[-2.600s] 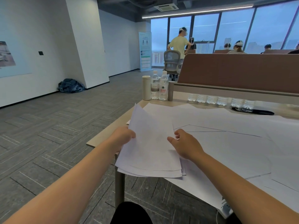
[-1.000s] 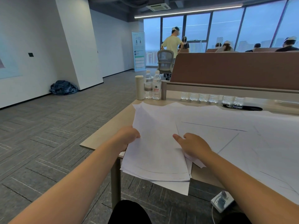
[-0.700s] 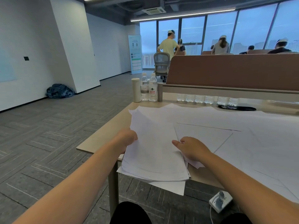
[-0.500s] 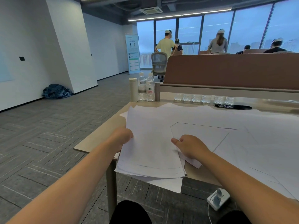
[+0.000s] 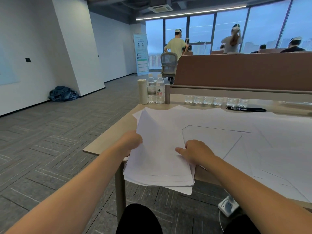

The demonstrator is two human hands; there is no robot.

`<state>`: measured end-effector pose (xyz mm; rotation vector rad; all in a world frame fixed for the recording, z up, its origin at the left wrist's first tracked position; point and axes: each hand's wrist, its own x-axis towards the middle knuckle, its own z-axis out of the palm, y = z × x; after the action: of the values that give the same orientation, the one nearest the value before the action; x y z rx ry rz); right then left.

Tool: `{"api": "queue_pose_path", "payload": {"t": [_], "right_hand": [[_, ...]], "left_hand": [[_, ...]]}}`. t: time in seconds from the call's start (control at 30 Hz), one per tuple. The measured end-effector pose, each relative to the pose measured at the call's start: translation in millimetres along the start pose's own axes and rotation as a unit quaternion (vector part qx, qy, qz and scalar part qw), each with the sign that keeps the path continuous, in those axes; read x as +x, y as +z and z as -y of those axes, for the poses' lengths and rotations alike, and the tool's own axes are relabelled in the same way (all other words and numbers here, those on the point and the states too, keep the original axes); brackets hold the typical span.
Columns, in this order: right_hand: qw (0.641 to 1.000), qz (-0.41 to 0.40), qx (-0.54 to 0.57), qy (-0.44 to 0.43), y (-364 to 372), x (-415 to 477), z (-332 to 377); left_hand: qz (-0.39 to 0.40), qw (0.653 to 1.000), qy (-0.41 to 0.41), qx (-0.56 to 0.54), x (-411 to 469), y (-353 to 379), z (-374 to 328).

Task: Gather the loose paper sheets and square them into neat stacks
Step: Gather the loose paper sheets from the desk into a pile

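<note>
**Paper stack (image 5: 160, 157) gripped at both edges**

Both forearms reach forward. The left hand (image 5: 133, 142) clasps the stack's 9 o'clock edge. The right hand (image 5: 195, 152) pinches its 3 o'clock edge, thumb on top. The stack overhangs the surface's (image 5: 108, 142) near corner. Loose sheets (image 5: 219, 119) spread toward 2 o'clock, and bottles (image 5: 156, 91) stand at 12.

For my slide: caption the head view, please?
Left hand and right hand hold a paper stack at the desk corner.
</note>
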<state>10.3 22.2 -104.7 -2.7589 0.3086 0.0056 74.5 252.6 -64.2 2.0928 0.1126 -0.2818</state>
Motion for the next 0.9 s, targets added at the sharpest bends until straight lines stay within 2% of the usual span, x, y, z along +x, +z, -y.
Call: {"api": "queue_pose_path", "payload": {"t": [0.1, 0.27, 0.6, 0.73, 0.9], "right_hand": [[1.0, 0.011, 0.006, 0.003, -2.2, -2.6, 0.8], [1.0, 0.023, 0.014, 0.002, -7.0, -4.9, -1.8], [1.0, 0.016, 0.008, 0.007, -9.0, -8.5, 1.0], [0.999, -0.033, -0.012, -0.002, -4.6, -8.1, 5.5], [1.0, -0.01, 0.001, 0.012, -2.2, -5.6, 12.6]], "left_hand": [[0.013, 1.0, -0.011, 0.007, 0.2, 1.0, -5.3], [-0.001, 0.996, -0.004, 0.085, -9.1, 5.1, -17.0], [-0.006, 0.997, -0.011, 0.07, -4.7, 8.0, -15.6], [-0.01, 0.997, 0.014, 0.074, -4.5, 4.1, -11.4], [-0.005, 0.998, 0.002, 0.069, -2.2, -0.7, -8.0]]}}
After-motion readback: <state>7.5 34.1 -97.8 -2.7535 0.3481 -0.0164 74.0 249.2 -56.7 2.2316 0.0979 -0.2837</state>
